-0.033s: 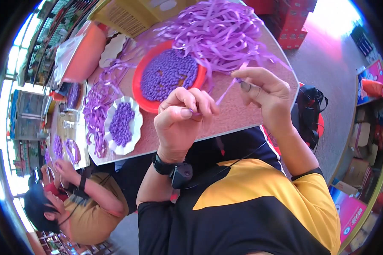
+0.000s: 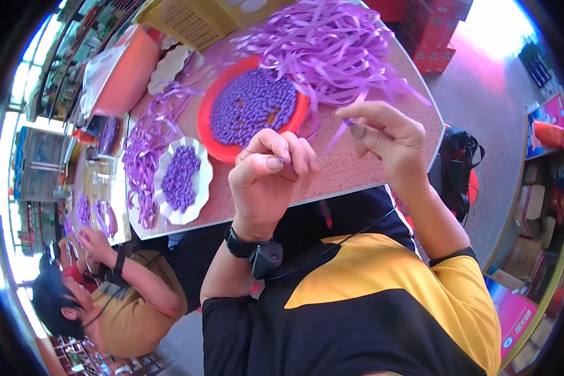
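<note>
My left hand (image 2: 263,172) is closed in a pinch, with a bit of purple showing between thumb and forefinger. A narrow purple ribbon (image 2: 337,136) runs from it to my right hand (image 2: 391,138), whose thumb and forefinger are closed on the ribbon. At those right fingertips sits a small darker purple piece (image 2: 349,121), perhaps a bead. Behind my left hand is a red round tray (image 2: 205,128) full of small purple beads (image 2: 247,103). A heap of loose purple ribbons (image 2: 332,50) lies beyond my right hand.
To the left stand a white scalloped dish (image 2: 202,194) of purple beads and a pile of finished-looking ribbon strands (image 2: 141,163). Farther back are a pink basin (image 2: 128,78) and a yellow carton (image 2: 188,22). A co-worker (image 2: 125,301) sits at the left; a black bag (image 2: 460,166) is at right.
My right thumb and fingers have shifted slightly on the ribbon, and the stretch between my hands looks more blurred. My left hand keeps nearly the same place.
</note>
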The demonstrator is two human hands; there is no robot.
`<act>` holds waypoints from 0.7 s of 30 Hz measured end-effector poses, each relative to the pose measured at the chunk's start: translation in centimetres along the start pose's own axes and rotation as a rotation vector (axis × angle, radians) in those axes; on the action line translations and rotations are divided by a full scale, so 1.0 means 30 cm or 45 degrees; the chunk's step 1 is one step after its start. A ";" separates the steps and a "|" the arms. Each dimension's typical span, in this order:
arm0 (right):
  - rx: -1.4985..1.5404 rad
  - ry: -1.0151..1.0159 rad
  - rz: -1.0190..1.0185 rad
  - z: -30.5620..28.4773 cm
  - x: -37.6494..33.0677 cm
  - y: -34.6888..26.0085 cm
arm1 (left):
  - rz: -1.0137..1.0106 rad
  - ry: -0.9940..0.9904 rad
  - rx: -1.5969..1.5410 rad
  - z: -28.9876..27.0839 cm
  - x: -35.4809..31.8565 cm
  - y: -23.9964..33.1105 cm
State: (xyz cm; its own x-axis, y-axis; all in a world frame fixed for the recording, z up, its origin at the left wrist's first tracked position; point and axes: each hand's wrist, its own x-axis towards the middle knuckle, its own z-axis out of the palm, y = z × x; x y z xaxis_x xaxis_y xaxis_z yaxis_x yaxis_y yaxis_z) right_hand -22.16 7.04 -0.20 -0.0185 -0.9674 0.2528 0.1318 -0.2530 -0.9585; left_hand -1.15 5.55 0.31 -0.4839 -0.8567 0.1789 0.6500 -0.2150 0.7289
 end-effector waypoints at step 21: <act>-0.674 -0.534 -0.596 0.217 0.049 0.073 | -0.087 0.560 -0.059 -0.107 -0.187 0.019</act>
State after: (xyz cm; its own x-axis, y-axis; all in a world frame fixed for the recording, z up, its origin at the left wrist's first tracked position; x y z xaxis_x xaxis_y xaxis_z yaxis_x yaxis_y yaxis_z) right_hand -15.46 5.17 -1.07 0.4304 -0.7002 0.5697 -0.2845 -0.7042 -0.6505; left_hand 3.82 8.73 -2.39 -0.2376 -0.9556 -0.1742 0.6557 -0.2901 0.6971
